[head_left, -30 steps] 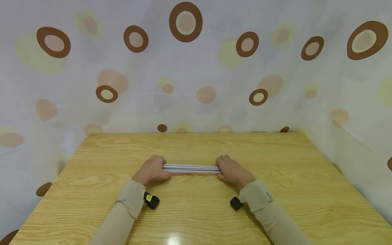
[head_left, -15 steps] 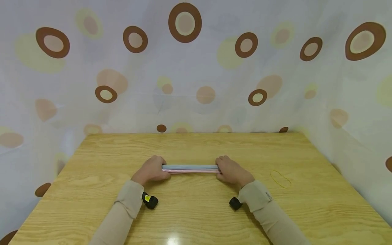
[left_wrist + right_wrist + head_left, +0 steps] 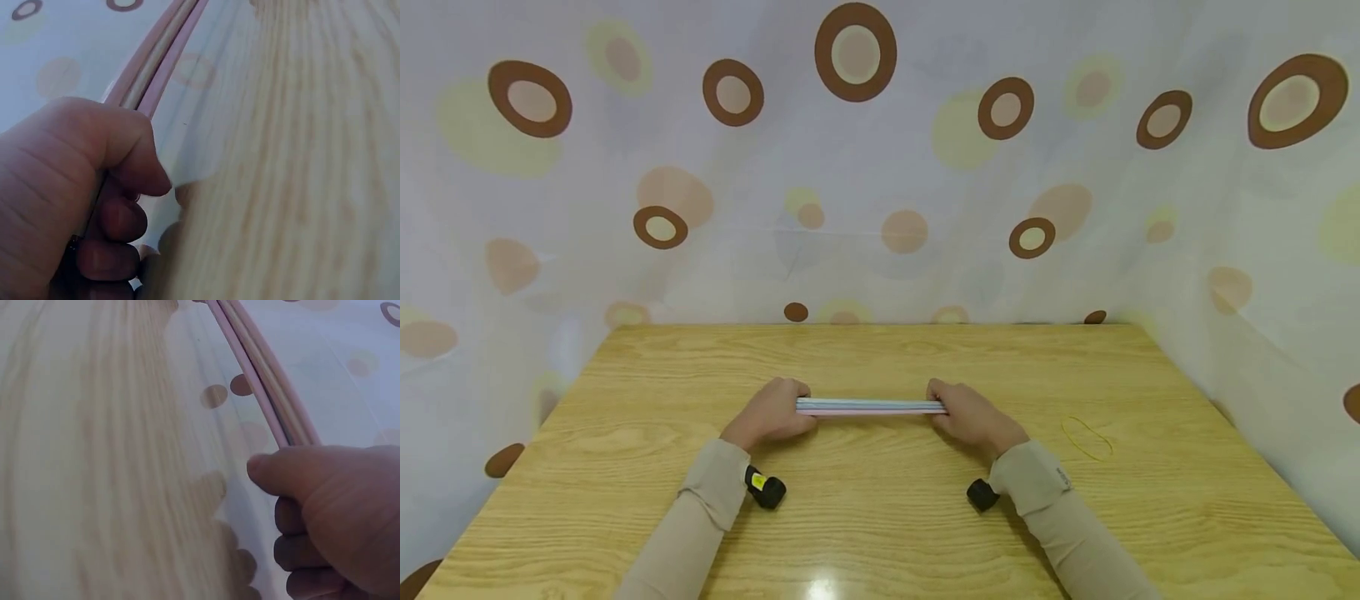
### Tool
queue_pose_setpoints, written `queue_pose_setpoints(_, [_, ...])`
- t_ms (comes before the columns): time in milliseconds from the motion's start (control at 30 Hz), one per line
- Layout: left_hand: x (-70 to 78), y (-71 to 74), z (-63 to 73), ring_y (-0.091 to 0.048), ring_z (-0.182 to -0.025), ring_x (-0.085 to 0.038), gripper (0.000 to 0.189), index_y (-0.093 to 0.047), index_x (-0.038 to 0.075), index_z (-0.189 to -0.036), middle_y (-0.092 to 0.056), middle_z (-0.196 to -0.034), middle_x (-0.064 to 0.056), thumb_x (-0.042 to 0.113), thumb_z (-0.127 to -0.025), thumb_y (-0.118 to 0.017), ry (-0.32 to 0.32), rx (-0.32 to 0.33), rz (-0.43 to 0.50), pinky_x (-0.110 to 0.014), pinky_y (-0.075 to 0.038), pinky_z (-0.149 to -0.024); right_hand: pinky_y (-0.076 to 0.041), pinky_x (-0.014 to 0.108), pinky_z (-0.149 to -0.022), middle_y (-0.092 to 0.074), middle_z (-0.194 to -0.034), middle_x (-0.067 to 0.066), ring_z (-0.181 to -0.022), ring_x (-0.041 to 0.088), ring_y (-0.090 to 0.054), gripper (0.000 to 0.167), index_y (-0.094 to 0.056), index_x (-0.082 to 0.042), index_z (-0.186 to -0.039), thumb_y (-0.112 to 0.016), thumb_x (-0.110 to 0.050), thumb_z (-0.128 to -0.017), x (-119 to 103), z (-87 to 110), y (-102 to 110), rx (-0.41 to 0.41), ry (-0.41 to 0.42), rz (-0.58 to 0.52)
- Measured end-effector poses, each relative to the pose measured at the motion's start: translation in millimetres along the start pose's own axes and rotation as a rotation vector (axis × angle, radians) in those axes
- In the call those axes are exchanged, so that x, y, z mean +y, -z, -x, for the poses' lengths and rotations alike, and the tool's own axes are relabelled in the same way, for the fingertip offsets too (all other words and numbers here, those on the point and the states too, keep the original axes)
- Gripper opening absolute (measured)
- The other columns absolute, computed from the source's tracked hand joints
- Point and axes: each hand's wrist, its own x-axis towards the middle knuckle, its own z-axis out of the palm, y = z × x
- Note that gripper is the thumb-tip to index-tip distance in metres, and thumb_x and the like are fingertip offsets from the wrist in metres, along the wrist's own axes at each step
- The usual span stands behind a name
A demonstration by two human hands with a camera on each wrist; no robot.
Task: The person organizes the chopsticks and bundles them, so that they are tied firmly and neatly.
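Note:
A bundle of slim, straw-like sticks (image 3: 871, 407), pale blue and pink, lies crosswise between my two hands over the table. My left hand (image 3: 769, 413) grips its left end, and my right hand (image 3: 973, 415) grips the right end. In the left wrist view the curled fingers and thumb of the left hand (image 3: 81, 162) wrap the pink sticks (image 3: 153, 62). The right wrist view has the right hand (image 3: 337, 506) around the sticks (image 3: 265, 369) in the same way. Both ends of the bundle are hidden inside the hands.
A thin yellow loop, like a rubber band (image 3: 1087, 439), lies on the wooden table (image 3: 880, 517) to the right of my right hand. A pale curtain (image 3: 880, 167) with brown rings borders the table's back and sides. Black wrist cameras (image 3: 766, 490) are strapped under both cuffs.
The sticks, which spread slightly apart one second ago, now lie closer together in a narrower band. The bundle sits a little higher in view, and my right hand has turned slightly.

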Motion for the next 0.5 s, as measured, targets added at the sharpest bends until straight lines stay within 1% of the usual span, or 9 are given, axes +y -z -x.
queue_pose_setpoints(100, [-0.1,-1.1,-1.5,-0.043,-0.059,-0.011,0.015,-0.058,0.011,-0.068,-0.052,-0.065,0.003,0.016,-0.075,-0.071,-0.020,0.008,0.031,-0.025,-0.037,-0.058,-0.037,0.024,-0.059,-0.054,-0.071,-0.003,-0.059,0.009,-0.040,0.016,-0.049,-0.013,-0.086,-0.064,-0.012,-0.093,-0.3,0.8,4.2,0.033,0.028,-0.044])
queue_pose_setpoints(200, [-1.6,-1.4,-2.4,-0.045,-0.061,-0.011,0.016,-0.062,0.010,-0.071,-0.054,-0.066,0.003,0.018,-0.077,-0.074,-0.030,-0.009,0.073,-0.025,-0.039,-0.060,-0.038,0.024,-0.060,-0.054,-0.071,-0.004,-0.060,0.007,-0.040,0.020,-0.049,-0.013,-0.082,-0.066,-0.012,-0.091,0.2,0.3,6.1,0.074,0.071,-0.061])
queue_pose_setpoints(300, [-4.8,-0.9,-2.6,-0.045,-0.061,-0.010,0.017,-0.064,0.009,-0.073,-0.054,-0.065,0.004,0.019,-0.079,-0.077,-0.040,-0.031,0.137,-0.024,-0.040,-0.059,-0.039,0.024,-0.061,-0.053,-0.072,-0.004,-0.061,0.006,-0.040,0.022,-0.048,-0.013,-0.081,-0.068,-0.014,-0.091,0.3,-0.4,6.6,0.089,0.092,-0.096])
queue_pose_setpoints(400, [-6.7,0.1,-2.3,-0.047,-0.062,-0.010,0.017,-0.067,0.008,-0.077,-0.057,-0.067,0.004,0.020,-0.079,-0.078,-0.049,-0.044,0.214,-0.024,-0.041,-0.060,-0.038,0.024,-0.061,-0.047,-0.073,-0.002,-0.060,0.006,-0.036,0.026,-0.049,-0.013,-0.083,-0.073,-0.021,-0.087,-2.1,0.4,8.5,0.077,0.067,-0.218])
queue_pose_setpoints(500, [-8.0,2.1,-0.1,-0.047,-0.062,-0.010,0.018,-0.067,0.006,-0.077,-0.056,-0.067,0.004,0.020,-0.079,-0.078,-0.060,-0.055,0.282,-0.025,-0.040,-0.059,-0.040,0.026,-0.060,-0.048,-0.074,0.001,-0.057,0.008,-0.037,0.026,-0.052,-0.012,-0.086,-0.075,-0.023,-0.084,-8.5,0.2,10.7,0.105,0.045,-0.342])
